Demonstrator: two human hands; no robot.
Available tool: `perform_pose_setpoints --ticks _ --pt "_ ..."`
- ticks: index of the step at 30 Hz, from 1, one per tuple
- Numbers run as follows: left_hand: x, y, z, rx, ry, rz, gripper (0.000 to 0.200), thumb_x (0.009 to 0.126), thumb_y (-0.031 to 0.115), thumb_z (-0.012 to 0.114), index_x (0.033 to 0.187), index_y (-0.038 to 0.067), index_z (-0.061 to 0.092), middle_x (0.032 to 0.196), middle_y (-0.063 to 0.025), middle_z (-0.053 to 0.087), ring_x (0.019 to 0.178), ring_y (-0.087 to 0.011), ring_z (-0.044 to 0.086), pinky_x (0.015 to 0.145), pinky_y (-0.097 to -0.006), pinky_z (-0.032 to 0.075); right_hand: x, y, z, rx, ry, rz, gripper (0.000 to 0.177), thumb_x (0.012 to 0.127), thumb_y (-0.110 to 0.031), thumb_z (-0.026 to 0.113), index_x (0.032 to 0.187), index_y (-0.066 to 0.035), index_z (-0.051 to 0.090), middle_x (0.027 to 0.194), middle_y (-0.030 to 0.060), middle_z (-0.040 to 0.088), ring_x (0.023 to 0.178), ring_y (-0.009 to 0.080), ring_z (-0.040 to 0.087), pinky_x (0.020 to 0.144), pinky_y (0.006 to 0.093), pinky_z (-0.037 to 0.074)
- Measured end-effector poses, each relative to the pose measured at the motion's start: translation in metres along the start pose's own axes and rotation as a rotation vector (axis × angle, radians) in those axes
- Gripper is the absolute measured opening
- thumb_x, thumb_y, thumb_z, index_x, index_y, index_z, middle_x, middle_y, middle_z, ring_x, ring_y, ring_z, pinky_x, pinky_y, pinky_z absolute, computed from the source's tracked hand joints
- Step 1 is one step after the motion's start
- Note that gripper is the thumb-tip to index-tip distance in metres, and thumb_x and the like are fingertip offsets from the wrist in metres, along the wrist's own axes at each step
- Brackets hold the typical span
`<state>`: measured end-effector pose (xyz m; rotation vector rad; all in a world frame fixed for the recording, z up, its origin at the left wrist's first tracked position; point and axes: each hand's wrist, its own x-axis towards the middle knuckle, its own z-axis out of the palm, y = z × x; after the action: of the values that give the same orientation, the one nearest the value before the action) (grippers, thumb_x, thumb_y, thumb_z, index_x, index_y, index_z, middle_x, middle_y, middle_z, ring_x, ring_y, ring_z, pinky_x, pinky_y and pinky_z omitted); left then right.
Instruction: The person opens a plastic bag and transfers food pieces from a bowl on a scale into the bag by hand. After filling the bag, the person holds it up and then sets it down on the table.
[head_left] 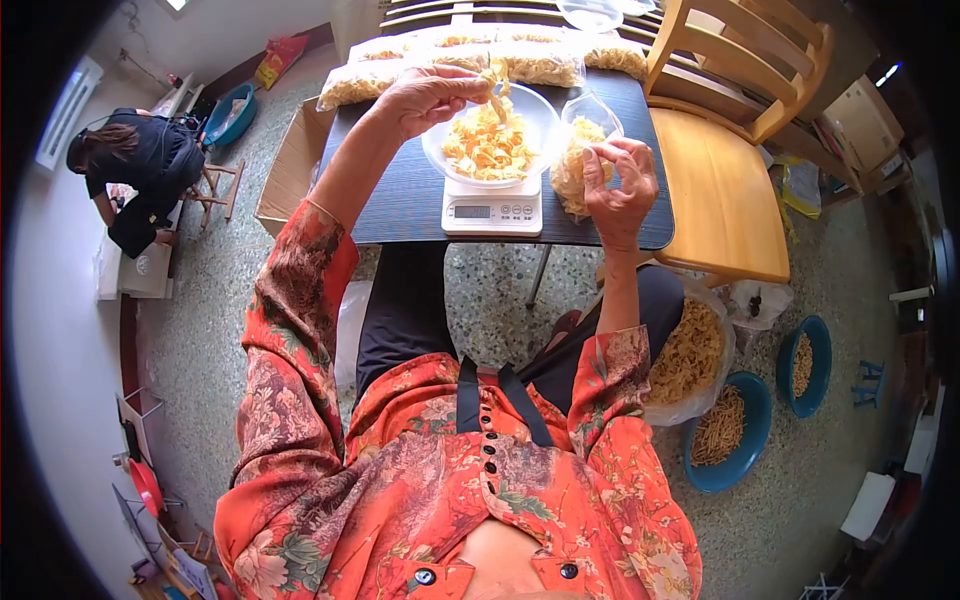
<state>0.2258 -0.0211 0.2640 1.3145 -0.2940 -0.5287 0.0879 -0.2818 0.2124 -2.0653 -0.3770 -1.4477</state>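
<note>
Over a white bowl (pixel 543 125) of yellow dried pieces (pixel 485 150), my left hand (pixel 430 98) pinches a few of the same pieces (pixel 498 88). The bowl rests on a white digital scale (pixel 492 215) at the near edge of the dark table (pixel 395 205). To the right of the bowl, my right hand (pixel 622 190) has its fingers closed on the side of a clear plastic bag (pixel 570 178). Pale dried pieces partly fill this bag, and its mouth stands open at the top.
Filled clear bags (pixel 535 65) line the table's far side. A wooden chair (pixel 715 190) stands at the right. On the floor are a large bag of pieces (pixel 690 355) and blue basins (pixel 750 440). Another person (pixel 150 165) sits at the left.
</note>
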Motion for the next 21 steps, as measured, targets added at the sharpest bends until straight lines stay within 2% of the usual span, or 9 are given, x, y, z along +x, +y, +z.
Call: perform_pose_setpoints --ticks 1,4,8,10,12,15,18,19,21 --pt "0.001 0.001 0.000 -0.059 -0.008 -0.004 0.030 0.087 0.007 0.075 0.113 -0.003 0.065 0.090 -0.0164 0.071 0.061 -0.0055 0.062 0.047 -0.0114 0.051 0.000 0.000 0.001 0.005 0.009 0.001 0.014 0.072 -0.005 0.080 0.082 -0.006 0.069 0.086 0.0104 0.064 0.081 0.0273 0.064 0.073 0.0387 0.052" --pt "0.003 0.001 0.003 -0.144 -0.089 0.033 0.030 0.085 0.010 0.078 0.110 -0.003 0.069 0.088 -0.0142 0.073 0.061 -0.0059 0.062 0.051 -0.0115 0.049 0.000 0.000 0.001 0.009 0.013 0.000 0.014 0.072 -0.005 0.080 0.081 -0.006 0.069 0.087 0.0101 0.065 0.081 0.0271 0.064 0.072 0.0388 0.052" --pt "0.000 0.010 0.034 -0.129 -0.063 0.065 0.030 0.086 0.010 0.077 0.111 -0.003 0.068 0.089 -0.0136 0.073 0.060 -0.0054 0.061 0.048 -0.0117 0.046 0.001 0.000 0.002 0.019 0.008 -0.027 0.015 0.072 -0.005 0.080 0.081 -0.007 0.069 0.085 0.0091 0.064 0.080 0.0261 0.063 0.071 0.0382 0.052" --pt "-0.003 0.012 0.051 -0.080 -0.209 0.189 0.029 0.087 0.012 0.076 0.110 -0.004 0.068 0.089 -0.0116 0.073 0.059 -0.0046 0.060 0.045 -0.0119 0.041 0.002 -0.002 0.002 -0.007 -0.012 -0.067 0.015 0.071 -0.005 0.080 0.081 -0.008 0.070 0.084 0.0081 0.064 0.079 0.0252 0.062 0.070 0.0372 0.052" --pt "-0.001 0.006 0.074 0.012 -0.112 0.245 0.028 0.087 0.017 0.077 0.106 -0.003 0.070 0.085 -0.0092 0.073 0.058 -0.0044 0.059 0.044 -0.0150 0.041 0.001 -0.005 0.004 -0.006 -0.017 -0.075 0.015 0.071 -0.005 0.081 0.082 -0.008 0.070 0.082 0.0074 0.063 0.078 0.0245 0.061 0.069 0.0359 0.052" --pt "-0.002 0.004 0.097 0.574 0.000 0.383 0.026 0.087 0.025 0.078 0.101 0.004 0.073 0.080 -0.0027 0.071 0.061 -0.0045 0.061 0.050 -0.0200 0.048 0.001 -0.007 0.004 -0.012 -0.018 -0.077 0.016 0.071 -0.005 0.081 0.082 -0.007 0.070 0.083 0.0068 0.063 0.078 0.0243 0.061 0.068 0.0351 0.052" --pt "0.006 -0.001 0.109 0.899 -0.019 0.486 0.020 0.084 0.018 0.078 0.095 0.002 0.074 0.076 -0.0079 0.071 0.063 -0.0119 0.066 0.057 -0.0267 0.053 0.002 -0.009 0.005 -0.026 0.005 -0.097 0.017 0.070 -0.004 0.080 0.083 -0.008 0.070 0.085 0.0062 0.063 0.079 0.0242 0.062 0.068 0.0343 0.052" --pt "0.010 -0.004 0.111 0.900 -0.020 0.484 0.020 0.084 0.018 0.078 0.095 0.002 0.074 0.076 -0.0079 0.071 0.063 -0.0119 0.066 0.057 -0.0267 0.053 0.002 -0.009 0.006 -0.023 0.011 -0.099 0.017 0.070 -0.003 0.080 0.083 -0.008 0.070 0.085 0.0061 0.063 0.079 0.0243 0.062 0.069 0.0345 0.052" --pt "0.017 -0.007 0.117 1.200 -0.004 0.734 0.015 0.079 0.015 0.076 0.090 0.004 0.075 0.077 -0.0132 0.071 0.065 -0.0216 0.069 0.063 -0.0340 0.055 0.001 -0.011 0.006 -0.020 0.016 -0.098 0.017 0.070 -0.003 0.080 0.084 -0.008 0.071 0.085 0.0060 0.063 0.080 0.0243 0.062 0.069 0.0348 0.052"
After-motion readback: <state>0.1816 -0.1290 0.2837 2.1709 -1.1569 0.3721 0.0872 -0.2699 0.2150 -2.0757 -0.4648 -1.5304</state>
